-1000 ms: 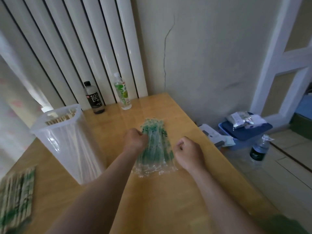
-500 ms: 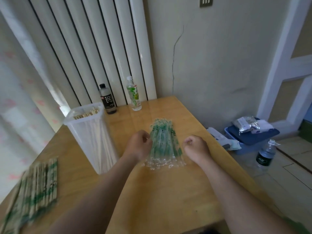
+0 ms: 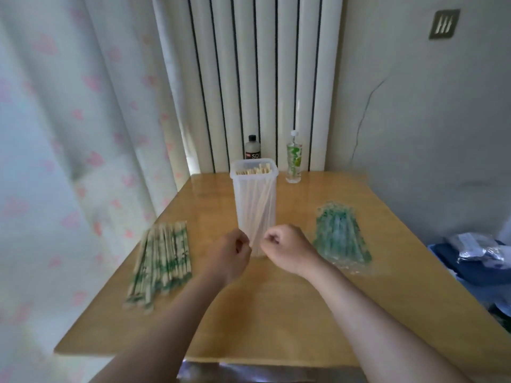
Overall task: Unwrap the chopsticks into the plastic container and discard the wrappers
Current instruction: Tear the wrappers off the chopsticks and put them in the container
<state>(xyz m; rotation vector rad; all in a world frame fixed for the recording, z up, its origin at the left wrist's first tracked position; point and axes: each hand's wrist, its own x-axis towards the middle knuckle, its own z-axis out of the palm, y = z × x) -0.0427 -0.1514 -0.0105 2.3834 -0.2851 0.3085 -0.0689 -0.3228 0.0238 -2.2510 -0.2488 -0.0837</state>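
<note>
A tall clear plastic container (image 3: 254, 189) stands upright mid-table with several bare wooden chopsticks inside. A pile of wrapped chopsticks (image 3: 161, 257) with green print lies to its left. A heap of empty clear-green wrappers (image 3: 340, 236) lies to its right. My left hand (image 3: 228, 254) and my right hand (image 3: 287, 248) hover close together in front of the container's base, both with fingers curled shut and nothing visible in them.
A dark bottle (image 3: 253, 147) and a clear bottle with a green label (image 3: 294, 157) stand at the wooden table's (image 3: 276, 313) far edge by the radiator. A curtain hangs at the left. A blue box (image 3: 470, 266) with bags sits on the floor at the right.
Both hands have left the wrapper heap and come together in front of the container. The view has swung left, so the wrapped pile is now fully in sight.
</note>
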